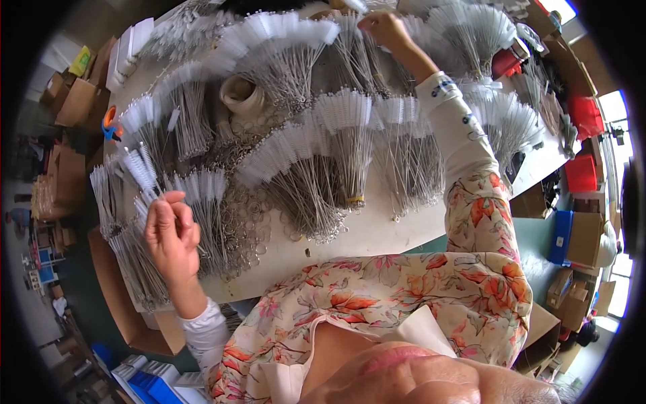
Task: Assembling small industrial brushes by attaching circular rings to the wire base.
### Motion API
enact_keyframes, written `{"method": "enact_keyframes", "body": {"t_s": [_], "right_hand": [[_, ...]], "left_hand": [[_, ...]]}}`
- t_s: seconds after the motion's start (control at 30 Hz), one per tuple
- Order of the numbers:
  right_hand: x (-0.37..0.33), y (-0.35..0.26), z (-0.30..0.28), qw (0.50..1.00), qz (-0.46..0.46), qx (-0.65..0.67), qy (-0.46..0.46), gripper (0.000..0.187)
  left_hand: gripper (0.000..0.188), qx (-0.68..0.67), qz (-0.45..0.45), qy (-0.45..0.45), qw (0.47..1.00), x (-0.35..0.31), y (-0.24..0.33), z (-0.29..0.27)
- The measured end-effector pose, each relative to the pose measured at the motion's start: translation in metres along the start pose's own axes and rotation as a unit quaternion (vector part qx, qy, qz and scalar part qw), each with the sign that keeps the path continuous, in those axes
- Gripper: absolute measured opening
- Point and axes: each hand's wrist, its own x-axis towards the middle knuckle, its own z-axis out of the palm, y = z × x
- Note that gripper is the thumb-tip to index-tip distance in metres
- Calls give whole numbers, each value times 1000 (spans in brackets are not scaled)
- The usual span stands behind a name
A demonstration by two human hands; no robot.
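My left hand [172, 236] is closed around a few thin wire straw brushes [140, 168], their white bristle heads pointing up and away from me. It is above the left end of the table, over more brushes. My right hand [389, 32] is stretched to the far side of the table, fingers pinched together above the far bundles. A white bristle head [354, 5] shows just past its fingertips; whether the hand holds it I cannot tell. Fanned bundles of straw brushes [289, 155] cover much of the table, wire loops toward me.
Loose metal rings [252, 225] lie scattered on the white table [410, 236], beside a cream-coloured roll [242, 95]. Orange-handled scissors [110, 124] are at the left edge. A cardboard box [124, 296] stands below left; red bins [580, 172] and cartons are at the right.
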Motion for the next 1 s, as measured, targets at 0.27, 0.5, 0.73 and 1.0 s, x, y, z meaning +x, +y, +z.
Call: {"method": "enact_keyframes", "body": {"t_s": [0.27,0.5,0.73,1.0], "right_hand": [[18,-1,24,967,29,-164,-193,47],[-4,-18,-22,972,103,78,-195,28],[-5,7,-41,987,-29,-124,-99,18],[-72,-97,-88,890,22,449,-72,22]], "left_hand": [[27,-168,-138,-10,976,-28,-48,4],[27,-172,-132,8,976,-40,-53,-4],[29,-173,-145,-27,974,-44,-59,15],[30,-148,-96,-16,984,-68,-61,33]]}}
